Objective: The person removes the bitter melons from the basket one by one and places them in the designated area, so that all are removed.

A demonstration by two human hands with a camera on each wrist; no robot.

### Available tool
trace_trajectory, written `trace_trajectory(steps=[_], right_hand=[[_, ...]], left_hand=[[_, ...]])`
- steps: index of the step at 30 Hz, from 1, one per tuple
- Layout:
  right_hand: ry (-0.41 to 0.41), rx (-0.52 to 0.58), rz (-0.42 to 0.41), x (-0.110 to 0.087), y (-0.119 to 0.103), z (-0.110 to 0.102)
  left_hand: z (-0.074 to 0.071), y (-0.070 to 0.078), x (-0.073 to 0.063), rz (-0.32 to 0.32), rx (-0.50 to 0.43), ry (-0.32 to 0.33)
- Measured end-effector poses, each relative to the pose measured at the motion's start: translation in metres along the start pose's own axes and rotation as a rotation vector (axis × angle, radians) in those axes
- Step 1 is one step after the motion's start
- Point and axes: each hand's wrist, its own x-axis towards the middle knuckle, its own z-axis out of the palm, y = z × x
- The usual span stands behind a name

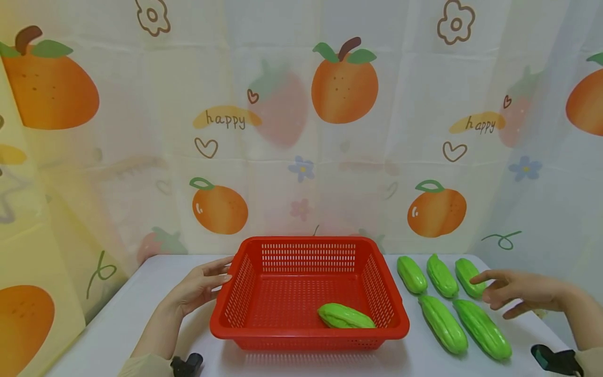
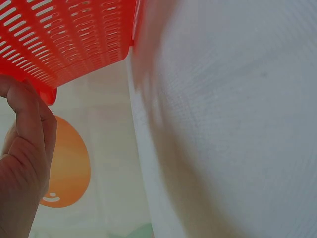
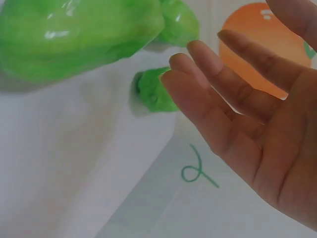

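Note:
A red plastic basket (image 1: 311,333) with slotted walls stands on the table. My left hand (image 1: 202,285) is at its left rim, fingers bent against the edge; the left wrist view shows this hand (image 2: 27,134) beside the slotted wall. Inside the basket, near its front right corner, lies one light green, ridged gourd (image 1: 346,317). To the right, several similar gourds (image 1: 443,324) lie in two rows. My right hand (image 1: 523,293) hovers by the far-right gourd (image 1: 466,275), fingers spread and loosely bent. In the right wrist view its palm (image 3: 277,148) holds nothing, near a small green end (image 3: 156,91).
The white table (image 1: 113,314) reaches back to a hanging cloth (image 1: 353,173) printed with oranges and strawberries. A table edge runs down the right side, close to the right hand. Dark straps with devices (image 1: 187,365) sit at both wrists.

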Motion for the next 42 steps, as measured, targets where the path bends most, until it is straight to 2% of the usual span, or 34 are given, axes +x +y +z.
trace_trajectory(steps=[9, 23, 31, 42], right_hand=[[0.031, -0.094, -0.137, 0.004, -0.027, 0.009], [0.102, -0.178, -0.243, 0.012, -0.068, 0.035], [0.123, -0.227, -0.334, 0.017, -0.092, 0.052], [0.126, -0.232, -0.427, 0.026, -0.116, 0.074]], left_hand=[[0.000, -0.001, -0.001, 0.002, 0.004, 0.000], [0.000, -0.003, -0.001, 0.002, 0.000, 0.011], [0.000, -0.002, -0.001, 0.003, -0.005, 0.011], [0.001, 0.000, 0.000, -0.001, -0.008, 0.010]])
